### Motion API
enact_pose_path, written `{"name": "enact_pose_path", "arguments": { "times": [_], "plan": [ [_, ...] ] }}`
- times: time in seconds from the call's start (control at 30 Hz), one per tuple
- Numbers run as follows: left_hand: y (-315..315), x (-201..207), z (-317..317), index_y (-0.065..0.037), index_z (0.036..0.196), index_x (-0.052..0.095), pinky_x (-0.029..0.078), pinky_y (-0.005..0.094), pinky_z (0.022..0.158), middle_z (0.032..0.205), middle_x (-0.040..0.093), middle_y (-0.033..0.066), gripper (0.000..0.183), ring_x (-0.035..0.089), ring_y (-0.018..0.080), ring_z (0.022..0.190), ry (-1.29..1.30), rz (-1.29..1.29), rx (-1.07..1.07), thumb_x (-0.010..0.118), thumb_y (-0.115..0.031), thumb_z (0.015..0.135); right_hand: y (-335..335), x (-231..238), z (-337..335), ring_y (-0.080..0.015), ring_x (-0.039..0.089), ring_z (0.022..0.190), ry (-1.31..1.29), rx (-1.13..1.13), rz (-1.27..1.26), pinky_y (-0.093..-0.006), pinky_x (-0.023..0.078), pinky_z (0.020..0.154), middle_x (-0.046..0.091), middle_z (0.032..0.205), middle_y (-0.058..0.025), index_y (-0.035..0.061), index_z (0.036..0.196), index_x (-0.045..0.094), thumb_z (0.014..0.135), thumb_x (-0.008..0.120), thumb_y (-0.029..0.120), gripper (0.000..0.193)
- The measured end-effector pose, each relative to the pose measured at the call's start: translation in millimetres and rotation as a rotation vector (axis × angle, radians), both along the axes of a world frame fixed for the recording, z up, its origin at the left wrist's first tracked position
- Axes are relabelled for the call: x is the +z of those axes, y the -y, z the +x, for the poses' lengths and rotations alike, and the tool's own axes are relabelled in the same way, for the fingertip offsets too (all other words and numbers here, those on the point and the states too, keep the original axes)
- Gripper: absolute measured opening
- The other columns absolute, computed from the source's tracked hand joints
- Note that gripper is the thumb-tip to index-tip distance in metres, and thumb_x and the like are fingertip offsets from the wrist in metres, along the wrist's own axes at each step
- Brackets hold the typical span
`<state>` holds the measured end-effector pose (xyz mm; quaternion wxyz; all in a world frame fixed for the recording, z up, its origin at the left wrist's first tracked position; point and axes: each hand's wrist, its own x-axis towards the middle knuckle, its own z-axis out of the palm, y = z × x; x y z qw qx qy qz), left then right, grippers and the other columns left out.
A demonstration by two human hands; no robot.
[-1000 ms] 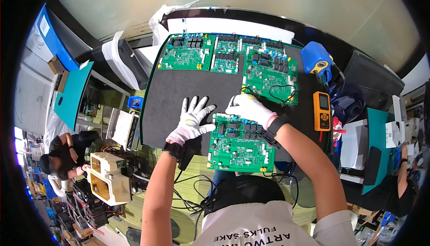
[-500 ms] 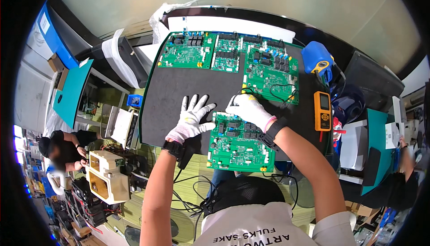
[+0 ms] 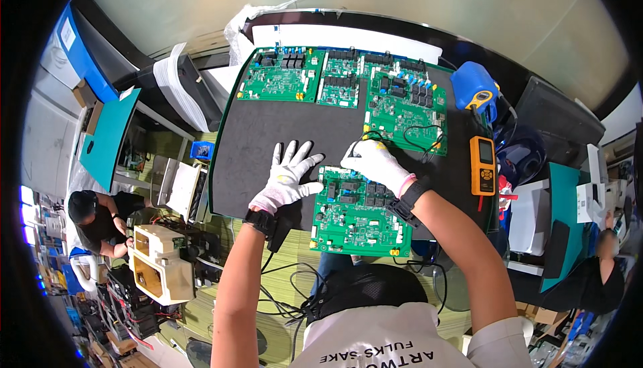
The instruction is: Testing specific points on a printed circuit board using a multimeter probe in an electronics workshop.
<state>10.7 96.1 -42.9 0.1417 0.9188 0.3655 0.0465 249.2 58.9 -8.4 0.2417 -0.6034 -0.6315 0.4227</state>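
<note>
A green circuit board [image 3: 362, 224] with dark relays and small white connectors lies at the near edge of the dark mat, partly over that edge. My left hand [image 3: 289, 175], in a white glove with dark fingertips, rests flat with fingers spread on the mat. Its thumb reaches the board's upper left corner. Over the board's far edge, my gloved right hand [image 3: 376, 162] is closed, fingertips pinched together and pointing left. Whatever they grip, if anything, is hidden. A thin black cable [image 3: 382, 136] passes just behind that hand.
More green boards [image 3: 278, 77] line the mat's [image 3: 261, 130] far side, with a larger one [image 3: 402, 113] behind my right hand. An orange handheld meter [image 3: 482, 165] and a blue device [image 3: 474, 88] stand at right. Black cables [image 3: 288, 301] hang below. Co-workers [image 3: 100, 217] are at both sides.
My right hand has shifted very slightly right; my left hand stays put. The co-worker at left leans differently, and the one at right has moved an arm and head.
</note>
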Motion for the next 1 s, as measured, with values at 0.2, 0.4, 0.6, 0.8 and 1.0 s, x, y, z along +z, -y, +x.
{"name": "enact_pose_path", "arguments": {
  "times": [0.2, 0.4, 0.6, 0.8, 1.0],
  "plan": [
    [0, 1, 0, -0.024, 0.131, 0.043, 0.003, 0.0533, 0.109, 0.143, 0.029, 0.0113, 0.074, 0.019, 0.0373, 0.134, -0.018, -0.007, 0.003, 0.055, -0.064, 0.071, 1, 0, -1, -0.0272, 0.062, 0.071, 0.019, 0.019, 0.018, -0.0358, 0.047, 0.067, 0.064, 0.075, -0.0138, 0.0026, 0.083, 0.066, 0.076, 0.061, 0.029, 0.028],
    [0, 3, 3, -0.024, 0.132, 0.043, 0.002, 0.0533, 0.109, 0.143, 0.029, 0.0112, 0.074, 0.018, 0.0374, 0.134, -0.011, -0.031, 0.008, 0.056, -0.063, 0.071, -1, -6, 0, -0.0264, 0.062, 0.071, 0.018, 0.007, 0.014, -0.0359, 0.047, 0.066, 0.065, 0.075, -0.0136, 0.0026, 0.083, 0.066, 0.076, 0.061, 0.029, 0.028],
    [0, 5, 2, -0.023, 0.132, 0.043, 0.002, 0.0517, 0.109, 0.143, 0.029, 0.0121, 0.075, 0.017, 0.0372, 0.134, -0.033, -0.040, 0.013, 0.057, -0.064, 0.070, -1, 3, 0, -0.0259, 0.062, 0.070, 0.002, 0.000, -0.003, -0.0352, 0.048, 0.067, 0.064, 0.073, -0.0135, 0.0026, 0.081, 0.066, 0.074, 0.061, 0.028, 0.026],
    [0, 3, 2, -0.023, 0.132, 0.043, 0.002, 0.0516, 0.109, 0.143, 0.028, 0.0116, 0.075, 0.017, 0.0370, 0.135, -0.038, -0.033, 0.010, 0.056, -0.064, 0.070, -2, 0, 0, -0.0269, 0.062, 0.071, 0.018, 0.003, -0.027, -0.0353, 0.048, 0.068, 0.064, 0.073, -0.0139, 0.0022, 0.079, 0.066, 0.072, 0.061, 0.028, 0.027],
    [-1, 1, 1, -0.025, 0.132, 0.042, 0.003, 0.0536, 0.109, 0.144, 0.028, 0.0104, 0.075, 0.018, 0.0372, 0.134, -0.033, -0.020, 0.008, 0.054, -0.066, 0.071, -2, 0, -1, -0.0205, 0.060, 0.067, 0.040, 0.007, -0.028, -0.0318, 0.046, 0.064, 0.063, 0.071, -0.0109, 0.0018, 0.079, 0.065, 0.075, 0.060, 0.024, 0.023]
  ]
}}
